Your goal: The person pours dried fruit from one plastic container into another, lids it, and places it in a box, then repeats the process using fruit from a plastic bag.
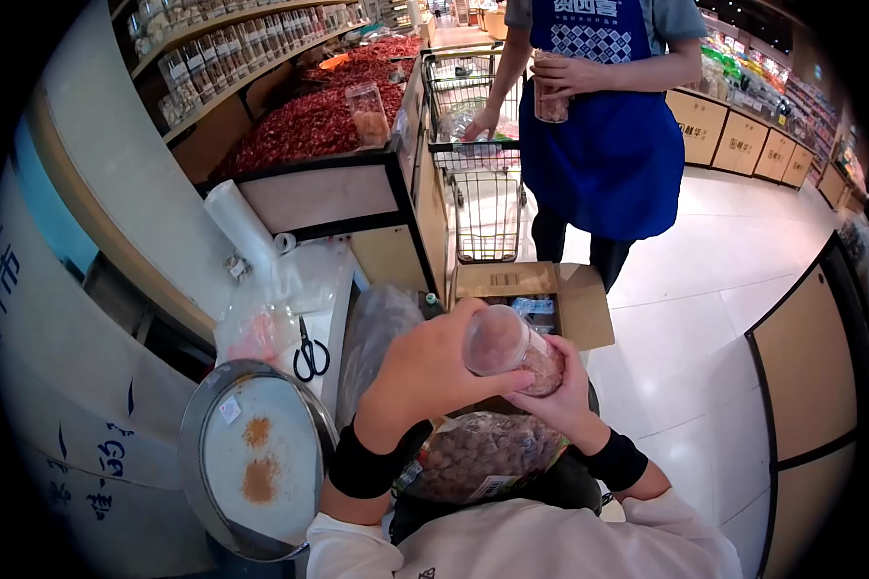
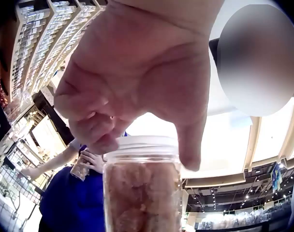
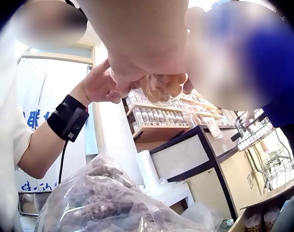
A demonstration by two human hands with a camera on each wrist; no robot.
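Note:
A clear plastic jar (image 1: 543, 371) packed with pinkish-brown dried pieces is held tilted in front of the chest, its lid towards me. My right hand (image 1: 568, 398) grips the jar's body from the right and below. At the jar's top, my left hand (image 1: 427, 359) pinches the pale screw lid (image 2: 143, 146), thumb on one side and fingers on the other. The lid sits on the jar in the left wrist view. Below both hands, a large clear bag (image 1: 492, 452) of brown lumpy dried goods lies in the lap.
A round metal pan (image 1: 299, 425) with brown powder stands at left, near black scissors (image 1: 309, 349) and plastic bags on a white surface. Ahead are an open cardboard box (image 1: 585, 307), a shopping cart (image 1: 483, 207) and a person in a blue apron (image 1: 599, 145) holding another jar.

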